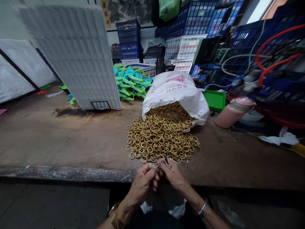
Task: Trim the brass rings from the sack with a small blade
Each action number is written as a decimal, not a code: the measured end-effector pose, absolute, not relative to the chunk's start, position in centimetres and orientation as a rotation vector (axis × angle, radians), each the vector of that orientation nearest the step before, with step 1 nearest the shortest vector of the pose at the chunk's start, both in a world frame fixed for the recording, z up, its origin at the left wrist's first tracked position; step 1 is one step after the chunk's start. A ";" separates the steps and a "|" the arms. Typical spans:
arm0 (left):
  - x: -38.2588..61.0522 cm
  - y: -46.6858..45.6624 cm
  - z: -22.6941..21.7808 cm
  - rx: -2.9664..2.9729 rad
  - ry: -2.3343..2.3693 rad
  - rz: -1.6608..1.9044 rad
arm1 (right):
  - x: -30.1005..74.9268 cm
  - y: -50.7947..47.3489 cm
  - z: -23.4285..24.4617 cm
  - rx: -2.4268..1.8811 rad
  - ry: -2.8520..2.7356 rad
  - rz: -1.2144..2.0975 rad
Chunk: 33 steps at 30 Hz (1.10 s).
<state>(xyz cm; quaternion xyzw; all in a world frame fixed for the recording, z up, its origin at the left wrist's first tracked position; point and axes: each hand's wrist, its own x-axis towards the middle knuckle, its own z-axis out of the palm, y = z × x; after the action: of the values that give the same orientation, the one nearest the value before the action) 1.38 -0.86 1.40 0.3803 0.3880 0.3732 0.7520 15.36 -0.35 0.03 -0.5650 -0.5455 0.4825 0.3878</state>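
My left hand point(144, 178) and my right hand point(172, 175) meet at the table's front edge, just before a heap of gold-coloured rings point(162, 136). Pinched between my left thumb and fingers is a small gold ring point(157, 166), seen edge-on and partly covered by the fingertips. In my right hand, a small knife-like tool point(166, 160) with a dark, pointed end sticks out past the thumb; its grip is mostly hidden. The fingertips of both hands are close together around the ring. Behind the heap, a white woven sack point(171, 89) with red print lies with its mouth towards me, rings spilling out.
A pale ribbed panel point(76, 57) stands upright at the left. Green and blue plastic pieces point(132, 81) are piled behind it. A pink bottle point(234, 111) and a green tray point(214, 100) sit right of the sack. Stacked crates point(183, 47) fill the back.
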 end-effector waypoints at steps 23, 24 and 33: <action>1.4 -1.9 2.6 0.772 0.799 0.854 | 16.4 0.7 -0.4 -1.880 -1.970 0.300; 1.4 -1.9 2.4 0.726 0.788 0.864 | 16.2 1.1 -0.3 -1.856 -1.963 0.272; 0.7 -1.4 1.7 0.460 0.697 0.888 | 14.4 4.1 1.1 -2.044 -2.070 0.109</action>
<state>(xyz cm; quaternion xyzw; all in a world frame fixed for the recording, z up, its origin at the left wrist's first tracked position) 0.72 -1.40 1.70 0.2158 0.3274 0.4172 0.8199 14.36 4.14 1.13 -0.6975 -0.7063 0.0373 0.1148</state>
